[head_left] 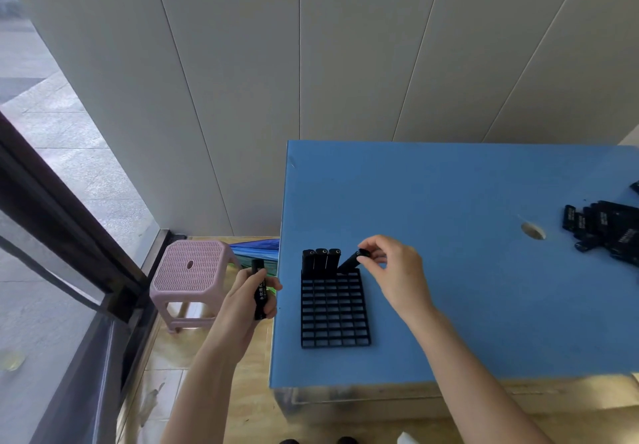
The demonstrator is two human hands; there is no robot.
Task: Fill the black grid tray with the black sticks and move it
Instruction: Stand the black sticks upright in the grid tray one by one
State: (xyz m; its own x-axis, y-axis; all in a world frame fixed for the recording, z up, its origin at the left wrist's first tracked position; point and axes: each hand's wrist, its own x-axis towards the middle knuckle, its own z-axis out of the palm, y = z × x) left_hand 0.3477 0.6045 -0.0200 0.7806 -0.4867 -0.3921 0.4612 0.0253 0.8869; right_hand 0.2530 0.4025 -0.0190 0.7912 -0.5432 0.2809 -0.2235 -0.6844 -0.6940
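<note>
Working on the black grid tray (333, 312), flat on the blue table (466, 322) near its left edge, closer to the front-left corner than the back. Barely begun, by the look: 3 standing sticks (321, 262) upright side by side in the tray's far row, from its far-left corner, w/ every other cell bare. Pinching a 4th stick (350, 262) at its top end w/ fingertips of the R hand (394, 271), tilted, lower end at the next cell in that row, right beside the 3rd. Prob. angled so as to find the cell mouth before standing it up. Gripping a spare stick (260, 288) lengthwise in the L hand (247, 300), fingers curled round it, off the table's left edge, over the floor; likely held ready as the next one in. Leaves the loose pile of sticks (608, 229) way over at the table's right edge, well apart from tray, so plenty of reaching ahead. Also near: round hole (533, 230) in tabletop between tray and pile; pink stool (193, 267) on floor left of table.
</note>
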